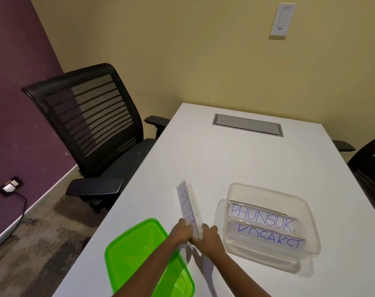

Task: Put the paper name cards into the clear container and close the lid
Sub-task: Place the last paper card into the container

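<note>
A paper name card with blue lettering starting "PET" stands on edge on the white table, pointing away from me. My left hand and my right hand both grip its near end, one on each side. To the right sits the clear container, open, with two name cards inside: "PHUNSUK" behind and "KOSAKSI" in front. The green lid lies flat on the table at my lower left, partly under my left forearm.
The white table has a grey cable hatch at its far end. A black mesh office chair stands at the table's left side and another chair at the right edge. Walls close in behind.
</note>
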### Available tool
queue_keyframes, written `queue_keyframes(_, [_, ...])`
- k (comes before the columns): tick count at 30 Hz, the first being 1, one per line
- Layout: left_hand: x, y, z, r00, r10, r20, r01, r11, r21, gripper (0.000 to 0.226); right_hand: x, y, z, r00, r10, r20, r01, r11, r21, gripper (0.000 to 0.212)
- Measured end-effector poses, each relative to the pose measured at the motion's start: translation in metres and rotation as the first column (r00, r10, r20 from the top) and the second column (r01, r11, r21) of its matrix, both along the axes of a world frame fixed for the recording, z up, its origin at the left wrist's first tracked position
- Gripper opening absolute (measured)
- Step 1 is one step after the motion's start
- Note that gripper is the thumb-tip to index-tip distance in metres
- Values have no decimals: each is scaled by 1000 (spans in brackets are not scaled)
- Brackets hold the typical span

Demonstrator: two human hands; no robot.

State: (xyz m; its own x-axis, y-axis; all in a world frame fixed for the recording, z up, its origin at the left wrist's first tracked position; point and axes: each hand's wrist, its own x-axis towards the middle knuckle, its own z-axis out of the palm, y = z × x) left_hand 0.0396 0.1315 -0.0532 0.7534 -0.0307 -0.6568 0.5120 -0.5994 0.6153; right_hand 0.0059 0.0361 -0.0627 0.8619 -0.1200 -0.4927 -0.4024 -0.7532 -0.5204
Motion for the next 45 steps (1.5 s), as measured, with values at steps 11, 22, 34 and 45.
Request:
queue_keyframes(11, [-4,12,7,956,233,-177,-273,928,-252,31,8,-4,-7,964,-247,-104,264,941,213,36])
queue_keyframes(22, [-6,4,16,963,206,-172,-245,937,-250,37,-5,-16,7,989,-120,-86,135,972,193,51])
queue_keyframes(34, [12,21,49,793,556,-251,-588,589,-554,25,-30,-44,89,962,119,244,-114,993,-33,46])
queue_keyframes(45, [17,-15,66,895,383,227,-314,904,-289,40,-30,-148,130,942,-143,304,58,961,271,35])
